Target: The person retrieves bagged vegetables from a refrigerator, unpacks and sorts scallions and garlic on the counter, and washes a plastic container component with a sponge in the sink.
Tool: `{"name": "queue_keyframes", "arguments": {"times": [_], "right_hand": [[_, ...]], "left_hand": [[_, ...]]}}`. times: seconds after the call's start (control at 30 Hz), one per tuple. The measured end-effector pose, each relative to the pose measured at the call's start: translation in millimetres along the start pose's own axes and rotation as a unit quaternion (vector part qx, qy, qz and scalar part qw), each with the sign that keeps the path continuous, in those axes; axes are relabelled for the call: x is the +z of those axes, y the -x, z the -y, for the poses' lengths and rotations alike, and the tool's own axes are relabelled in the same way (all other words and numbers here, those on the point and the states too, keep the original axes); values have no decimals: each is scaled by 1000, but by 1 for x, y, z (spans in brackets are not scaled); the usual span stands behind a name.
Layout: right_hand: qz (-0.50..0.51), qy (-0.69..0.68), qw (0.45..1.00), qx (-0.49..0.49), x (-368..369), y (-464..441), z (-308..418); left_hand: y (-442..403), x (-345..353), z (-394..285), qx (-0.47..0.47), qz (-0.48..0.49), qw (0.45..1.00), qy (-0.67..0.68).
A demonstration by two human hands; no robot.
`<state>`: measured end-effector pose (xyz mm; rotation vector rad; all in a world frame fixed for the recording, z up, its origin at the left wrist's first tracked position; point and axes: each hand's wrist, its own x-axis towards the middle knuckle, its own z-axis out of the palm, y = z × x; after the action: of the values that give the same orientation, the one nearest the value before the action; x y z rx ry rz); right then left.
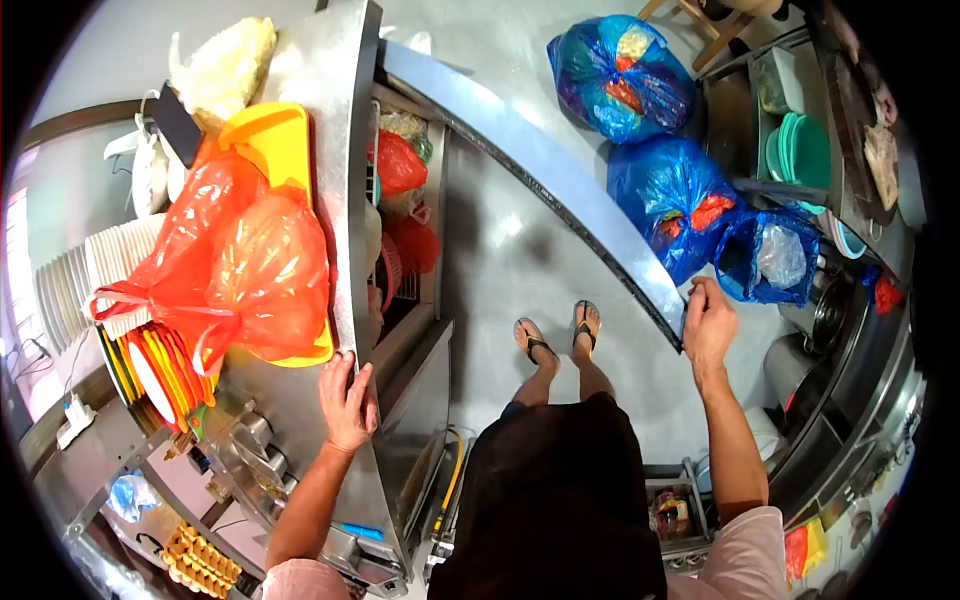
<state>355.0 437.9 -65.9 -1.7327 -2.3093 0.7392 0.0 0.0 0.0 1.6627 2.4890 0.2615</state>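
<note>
My right hand [709,322] has its fingers curled around the far end of a metal fridge door [560,160], swung wide open. My left hand [347,402] rests with its fingers laid on the edge of a steel counter [345,120], holding nothing. Just beyond it on the counter, red plastic bags [265,265] sit on a yellow tray [290,140]. Inside the opened fridge compartment are red bagged items [400,162] and a pink basket [390,262], partly hidden by the counter top.
Tied blue bags [625,80] stand on the floor beyond the door. Shelves at right hold green containers [800,150] and large pots [795,370]. Colourful plates [165,375] and white stacked dishes [120,255] line the left. My sandalled feet [560,335] are on the grey floor.
</note>
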Motion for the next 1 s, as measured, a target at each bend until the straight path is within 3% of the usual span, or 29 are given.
{"name": "queue_keyframes", "arguments": {"times": [0.07,0.1,0.17,0.23,0.3,0.37,0.43,0.5,0.57,0.6,0.83,1.0], "right_hand": [[-16,31,999,-31,6,3,-7],[12,2,1000,-20,9,9,15],[-4,18,1000,-18,-3,2,8],[1,19,1000,-10,-13,-4,8],[10,20,1000,-23,-11,-3,6],[10,25,999,-27,-11,-5,5],[2,19,999,-49,-11,-10,1],[13,4,999,-52,-14,-16,2],[16,-2,998,-64,-10,-16,-2],[22,-25,998,-58,-7,-20,-1],[83,-29,993,79,-11,-24,15],[109,15,994,14,-15,-39,23]], "left_hand": [[1,25,-2,19,-24,999,-20],[-2,-49,-13,19,-8,994,-109],[-38,-28,-60,16,-46,999,-14],[-103,-8,-106,55,-1,991,123],[-150,39,-117,-5,18,991,135],[-207,95,-106,-136,48,977,155],[-268,168,-72,-296,41,926,230],[-336,206,-36,-427,119,872,207],[-360,311,44,-455,163,865,139],[-378,331,70,-467,170,860,117],[-472,369,205,-526,92,843,60],[-482,393,257,-539,55,838,59]]}}
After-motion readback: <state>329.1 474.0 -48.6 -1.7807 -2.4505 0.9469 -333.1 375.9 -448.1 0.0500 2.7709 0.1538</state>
